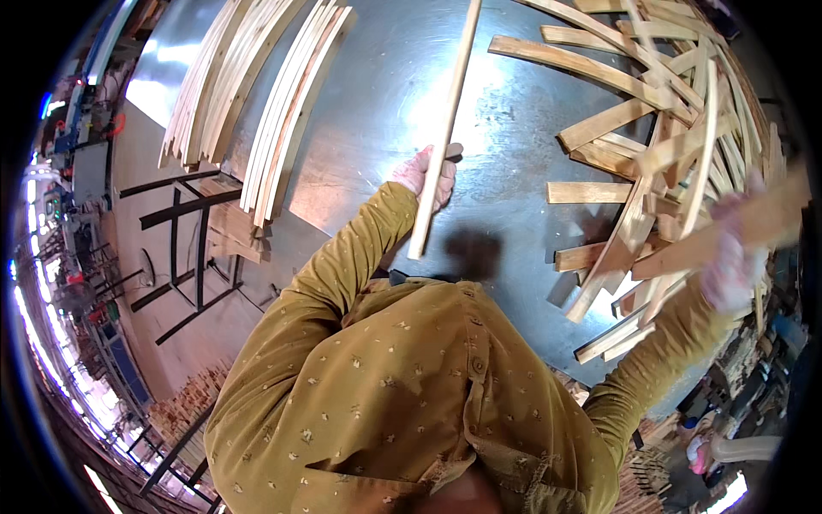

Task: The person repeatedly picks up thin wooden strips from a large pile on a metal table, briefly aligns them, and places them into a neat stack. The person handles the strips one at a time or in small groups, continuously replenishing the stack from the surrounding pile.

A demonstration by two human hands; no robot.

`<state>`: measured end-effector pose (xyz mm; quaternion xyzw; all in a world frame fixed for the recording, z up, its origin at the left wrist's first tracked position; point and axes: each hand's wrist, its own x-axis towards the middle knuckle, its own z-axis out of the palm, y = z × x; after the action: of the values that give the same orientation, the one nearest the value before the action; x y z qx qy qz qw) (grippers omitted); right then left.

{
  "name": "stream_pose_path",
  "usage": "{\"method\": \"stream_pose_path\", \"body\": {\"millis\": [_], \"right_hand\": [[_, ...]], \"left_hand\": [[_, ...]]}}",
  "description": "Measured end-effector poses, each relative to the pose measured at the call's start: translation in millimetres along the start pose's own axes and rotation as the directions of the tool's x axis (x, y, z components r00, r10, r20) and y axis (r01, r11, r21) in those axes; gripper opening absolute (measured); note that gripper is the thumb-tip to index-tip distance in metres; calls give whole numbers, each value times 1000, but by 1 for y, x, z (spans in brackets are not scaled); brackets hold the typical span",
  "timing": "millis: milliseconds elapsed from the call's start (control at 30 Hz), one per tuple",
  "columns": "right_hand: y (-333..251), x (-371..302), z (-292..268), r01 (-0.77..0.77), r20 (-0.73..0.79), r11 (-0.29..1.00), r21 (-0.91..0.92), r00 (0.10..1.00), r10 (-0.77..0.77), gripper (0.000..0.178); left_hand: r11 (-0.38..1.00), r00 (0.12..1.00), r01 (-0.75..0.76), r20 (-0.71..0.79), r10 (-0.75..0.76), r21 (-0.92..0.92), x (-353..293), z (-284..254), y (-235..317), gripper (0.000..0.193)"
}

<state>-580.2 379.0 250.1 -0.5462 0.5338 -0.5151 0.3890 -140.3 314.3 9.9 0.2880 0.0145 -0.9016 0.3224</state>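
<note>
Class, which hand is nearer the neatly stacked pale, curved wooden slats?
Left. The left hand is right of the pale slats; the right hand is farther right, at the jumbled brown wooden pieces.

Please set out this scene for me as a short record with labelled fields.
Surface: shiny metal table
Left hand: gripping a long, narrow wooden strip
Right hand: blurred, apparently holding a flat wooden piece by the jumbled pile
Right side: jumbled pile of wooden pieces, lying at many angles
Left side: neat rows of strips, lying side by side
Lower left: black frame, beside the table
</note>
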Motion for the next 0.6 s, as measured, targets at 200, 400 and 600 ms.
{"method": "stream_pose_path", "body": {"millis": [200, 400, 600], "right_hand": [[-2, 34, 47, -157, -87, 938, 310, 978, 192, 66], [157, -35, 274, -436, 240, 366, 822, 848, 472, 42], [158, -83, 354, -622, 256, 390, 679, 699, 668, 35]], "left_hand": [[980, 990, 83, 124, -61, -181, -40, 14, 19, 76], [884, 983, 168, -9, -182, 436, -141, -37, 10, 63], [470, 999, 4, -22, 33, 882, -137, -104, -4, 65]]}}
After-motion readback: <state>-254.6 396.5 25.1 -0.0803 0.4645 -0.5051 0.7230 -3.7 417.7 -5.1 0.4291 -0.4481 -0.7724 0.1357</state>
